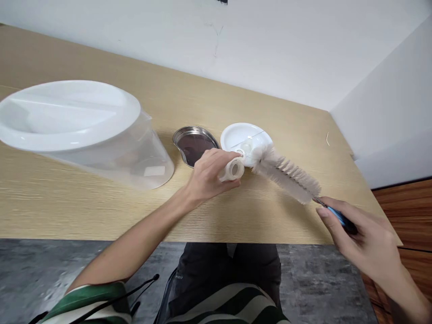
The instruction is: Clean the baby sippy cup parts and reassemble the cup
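My left hand [211, 173] is wrapped round a small translucent bottle [235, 168], its open mouth facing up toward me. In my right hand [361, 236] is the dark blue handle of a white bristle brush [290, 175], slanting up and left. The brush's tip is close to the bottle, over the near right part of a white dish [232, 134]. Something small and translucent and a thin clear piece lie in that dish. Behind my left hand sits a kidney-shaped metal tray [194, 145] with a dark inner surface.
A large translucent container [135, 157] with a white lid [77, 112] stands on the left of the wooden table [101, 211]. White walls rise behind and at the right. Wooden drawers [410, 211] are beyond the table's right edge.
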`<state>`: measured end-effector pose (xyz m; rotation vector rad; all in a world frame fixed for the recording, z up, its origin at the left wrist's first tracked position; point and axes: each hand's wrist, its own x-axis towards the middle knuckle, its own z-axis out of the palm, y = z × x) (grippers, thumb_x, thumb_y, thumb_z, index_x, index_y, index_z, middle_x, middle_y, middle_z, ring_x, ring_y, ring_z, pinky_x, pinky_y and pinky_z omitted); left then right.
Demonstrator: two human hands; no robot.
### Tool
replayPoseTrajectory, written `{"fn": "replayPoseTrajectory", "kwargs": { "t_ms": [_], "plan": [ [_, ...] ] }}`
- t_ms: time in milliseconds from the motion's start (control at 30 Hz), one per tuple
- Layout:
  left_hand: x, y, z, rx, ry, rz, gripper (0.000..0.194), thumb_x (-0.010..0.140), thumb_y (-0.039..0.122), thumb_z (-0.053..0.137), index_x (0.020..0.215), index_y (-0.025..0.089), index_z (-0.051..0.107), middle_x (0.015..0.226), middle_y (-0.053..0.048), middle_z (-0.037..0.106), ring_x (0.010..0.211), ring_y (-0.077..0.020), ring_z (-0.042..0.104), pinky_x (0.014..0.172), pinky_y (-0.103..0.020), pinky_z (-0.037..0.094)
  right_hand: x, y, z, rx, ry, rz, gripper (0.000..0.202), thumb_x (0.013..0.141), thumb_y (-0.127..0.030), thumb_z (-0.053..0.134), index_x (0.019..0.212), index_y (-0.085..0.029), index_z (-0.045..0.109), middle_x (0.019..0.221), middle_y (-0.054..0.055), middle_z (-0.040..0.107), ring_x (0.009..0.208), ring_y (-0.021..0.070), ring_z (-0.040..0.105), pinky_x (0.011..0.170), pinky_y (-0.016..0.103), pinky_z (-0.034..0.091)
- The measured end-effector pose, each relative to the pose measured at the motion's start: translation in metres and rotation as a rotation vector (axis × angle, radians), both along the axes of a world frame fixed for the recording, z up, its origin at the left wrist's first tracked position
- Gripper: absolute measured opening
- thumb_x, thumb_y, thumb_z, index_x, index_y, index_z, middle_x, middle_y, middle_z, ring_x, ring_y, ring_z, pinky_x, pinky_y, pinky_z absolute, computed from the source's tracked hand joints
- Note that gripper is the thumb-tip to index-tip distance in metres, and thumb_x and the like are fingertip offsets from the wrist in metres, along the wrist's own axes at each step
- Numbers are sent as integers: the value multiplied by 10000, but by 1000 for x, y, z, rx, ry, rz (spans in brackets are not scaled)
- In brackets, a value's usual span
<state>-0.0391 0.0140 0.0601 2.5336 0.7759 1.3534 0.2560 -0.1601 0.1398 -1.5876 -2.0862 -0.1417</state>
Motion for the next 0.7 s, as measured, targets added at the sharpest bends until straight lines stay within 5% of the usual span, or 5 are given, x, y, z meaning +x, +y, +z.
{"fn": "replayPoseTrajectory", "kwargs": {
  "t_ms": [167, 467, 700],
  "plan": [
    [9, -10, 7, -168, -154, -71, 344, 810, 258, 772, 1134, 181, 685, 1070, -58, 746, 949, -184, 701, 842, -313, 552, 11, 12, -26, -72, 108, -176, 213, 978, -366, 628, 1043, -197, 740, 787, -13, 743, 489, 71, 559, 470, 196, 431],
    [20, -23, 2, -304, -122, -228, 450, 739, 222, 807, 1165, 207, 661, 1076, -50, 765, 940, -188, 721, 854, -306, 567, 25, 28, -80, -61, 205, -310, 304, 962, -443, 625, 975, -170, 757, 825, 19, 769, 598, 110, 672, 532, 179, 478],
    [25, -26, -4, -361, -6, -270, 409, 787, 256, 775, 1177, 212, 659, 1073, -38, 763, 951, -178, 721, 904, -304, 554, 25, 31, -104, -54, 250, -340, 329, 947, -459, 634, 1004, -159, 757, 909, 54, 781, 634, 128, 688, 542, 201, 489]
  ]
}}
